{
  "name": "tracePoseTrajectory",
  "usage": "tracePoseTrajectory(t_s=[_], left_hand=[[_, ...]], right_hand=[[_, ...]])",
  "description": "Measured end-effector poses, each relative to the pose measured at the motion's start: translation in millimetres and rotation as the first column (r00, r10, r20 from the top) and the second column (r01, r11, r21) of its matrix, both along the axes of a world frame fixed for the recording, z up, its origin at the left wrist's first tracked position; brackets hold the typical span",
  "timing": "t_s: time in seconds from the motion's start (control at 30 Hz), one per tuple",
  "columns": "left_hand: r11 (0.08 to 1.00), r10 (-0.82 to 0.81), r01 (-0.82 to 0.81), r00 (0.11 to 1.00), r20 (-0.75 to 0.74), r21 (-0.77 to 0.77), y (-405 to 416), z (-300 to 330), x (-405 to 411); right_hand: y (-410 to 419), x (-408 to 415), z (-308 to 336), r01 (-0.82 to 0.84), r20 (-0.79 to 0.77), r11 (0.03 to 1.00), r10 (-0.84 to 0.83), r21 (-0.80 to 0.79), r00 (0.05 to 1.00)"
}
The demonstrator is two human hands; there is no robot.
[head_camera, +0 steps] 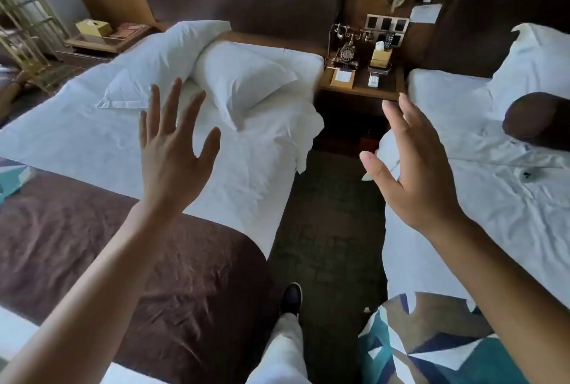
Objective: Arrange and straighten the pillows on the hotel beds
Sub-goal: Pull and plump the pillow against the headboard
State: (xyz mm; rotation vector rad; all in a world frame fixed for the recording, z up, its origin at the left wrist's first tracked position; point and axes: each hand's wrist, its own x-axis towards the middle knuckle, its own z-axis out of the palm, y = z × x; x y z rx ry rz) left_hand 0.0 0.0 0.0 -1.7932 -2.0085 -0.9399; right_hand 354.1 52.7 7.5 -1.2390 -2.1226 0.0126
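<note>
Left bed [92, 136]: two white pillows [246, 75], brown runner [154, 260]. Right bed [509, 214]: white pillow [539, 69], brown cushion [536, 119].

A nightstand [364, 89] stood against the wall; on it sat an antique telephone [347, 50], with a tissue box [381, 56] just beside.

Pillows [246, 75]: white cloth, matt, creased. Sheet [92, 136]: same, wrinkled. Runner [154, 260]: brown cloth, slight sheen. Nightstand [361, 87]: glossy wood. Phone [347, 50]: shiny metal.
</note>
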Motion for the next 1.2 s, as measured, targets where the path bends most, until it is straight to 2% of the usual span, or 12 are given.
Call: tracePoseTrajectory(t_s=[0.27,0.43,0.6,0.77,0.97,1.07,1.2], left_hand=[[0.997,-0.001,0.009,0.995,0.096,-0.081,191.9,-14.8,-17.7],[0.996,-0.058,0.061,0.997,0.044,-0.065,292.7,5.1,-29.3],[0.997,-0.060,0.061,0.998,0.027,-0.054,356.9,11.7,-25.2],[0.998,-0.041,0.042,0.999,0.019,-0.054,408.7,7.9,-19.8],[0.997,0.007,-0.014,0.995,-0.095,-0.073,469.8,0.1,-7.9],[0.998,0.053,-0.056,0.994,-0.095,-0.028,503.4,6.8,3.0],[0.988,0.152,-0.145,0.980,-0.128,0.060,543.5,30.7,17.4]], right_hand=[[159.6,7.2,-5.3,0.129,0.007,0.990,-0.129,-0.054,0.992],[252.3,-7.0,5.9,0.151,0.030,0.988,-0.150,-0.024,0.988],[321.3,-21.6,8.9,0.147,0.045,0.989,-0.146,-0.017,0.988],[388.0,-21.4,1.4,0.099,0.044,0.994,-0.097,-0.037,0.994],[486.4,-15.6,-9.4,-0.006,0.005,1.000,0.006,-0.013,1.000],[544.7,-8.4,-7.7,-0.086,-0.011,0.996,0.086,0.013,0.996],[609.1,-2.1,10.7,-0.113,-0.004,0.991,0.113,0.070,0.994]])
